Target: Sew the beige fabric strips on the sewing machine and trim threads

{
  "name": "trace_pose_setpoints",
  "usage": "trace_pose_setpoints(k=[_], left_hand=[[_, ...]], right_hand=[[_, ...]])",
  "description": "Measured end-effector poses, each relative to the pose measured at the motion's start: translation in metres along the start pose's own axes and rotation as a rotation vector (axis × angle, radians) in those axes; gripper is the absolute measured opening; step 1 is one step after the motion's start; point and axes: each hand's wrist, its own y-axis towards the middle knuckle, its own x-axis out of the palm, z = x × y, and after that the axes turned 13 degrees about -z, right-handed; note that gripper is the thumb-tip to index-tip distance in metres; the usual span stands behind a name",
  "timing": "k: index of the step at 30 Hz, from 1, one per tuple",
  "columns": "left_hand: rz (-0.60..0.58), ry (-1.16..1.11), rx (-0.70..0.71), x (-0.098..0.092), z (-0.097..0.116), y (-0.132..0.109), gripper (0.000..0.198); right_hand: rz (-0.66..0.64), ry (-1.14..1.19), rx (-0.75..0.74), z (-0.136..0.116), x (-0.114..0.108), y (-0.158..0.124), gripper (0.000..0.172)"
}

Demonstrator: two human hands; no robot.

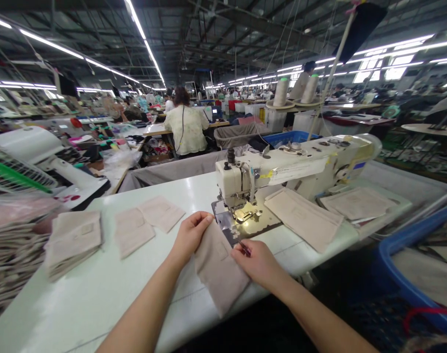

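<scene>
A beige fabric piece (219, 272) with a small stitched rectangle lies at the table's front edge, just before the sewing machine (238, 181). My left hand (194, 233) pinches its upper left corner between thumb and fingers, close to the needle plate. On the right edge, my right hand (254, 260) is closed on the same piece, and a small dark pointed tool, its kind unclear, shows between the fingers. The presser foot (245, 214) sits under the machine's lamp, with the cloth's top edge beside the plate.
Left on the table are two loose beige pieces (135, 230) and a folded stack (74, 240). More beige pieces (304, 215) lie under the machine arm. A blue basket (388, 260) stands at the right, a white fan (32, 157) at far left. A person (186, 125) sits ahead.
</scene>
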Motion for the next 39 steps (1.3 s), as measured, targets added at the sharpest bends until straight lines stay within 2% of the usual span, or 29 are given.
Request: trace_pose_setpoints(k=[5,10,16,19,22,24,27,30,32,37,39], left_hand=[[0.004,-0.021,-0.019,0.001,-0.002,0.001,0.031],[0.053,-0.025,-0.037,-0.002,-0.002,0.001,0.029],[-0.010,-0.026,-0.072,-0.004,-0.001,0.001,0.033],[-0.026,-0.015,-0.052,-0.012,0.002,0.000,0.034],[-0.053,0.008,-0.014,-0.023,0.005,0.000,0.031],[-0.082,0.004,0.012,-0.027,0.006,0.000,0.029],[-0.127,-0.065,0.075,-0.026,0.006,0.001,0.026],[-0.112,-0.222,0.168,-0.019,0.005,0.002,0.015],[-0.085,-0.333,0.208,-0.015,0.003,0.002,0.011],[-0.079,-0.584,0.180,-0.006,0.000,0.002,0.015],[-0.104,-0.672,0.159,-0.003,-0.001,0.002,0.016]], right_hand=[[-0.005,-0.018,0.080,0.007,0.004,-0.019,0.017],[-0.089,0.021,0.098,0.007,0.000,-0.040,0.018],[-0.127,0.141,0.148,0.005,-0.006,-0.053,0.023],[-0.037,0.099,0.140,0.011,-0.008,-0.052,0.020],[0.154,-0.035,0.113,0.019,-0.010,-0.051,0.015],[0.304,-0.138,0.031,0.023,-0.011,-0.051,0.008],[0.431,-0.265,-0.248,0.025,-0.011,-0.053,0.006],[0.369,-0.393,-0.553,0.026,-0.007,-0.056,0.018],[0.293,-0.504,-0.666,0.026,-0.003,-0.059,0.027],[0.225,-0.724,-0.787,0.020,0.008,-0.062,0.022],[0.215,-0.748,-0.806,0.017,0.012,-0.061,0.028]])
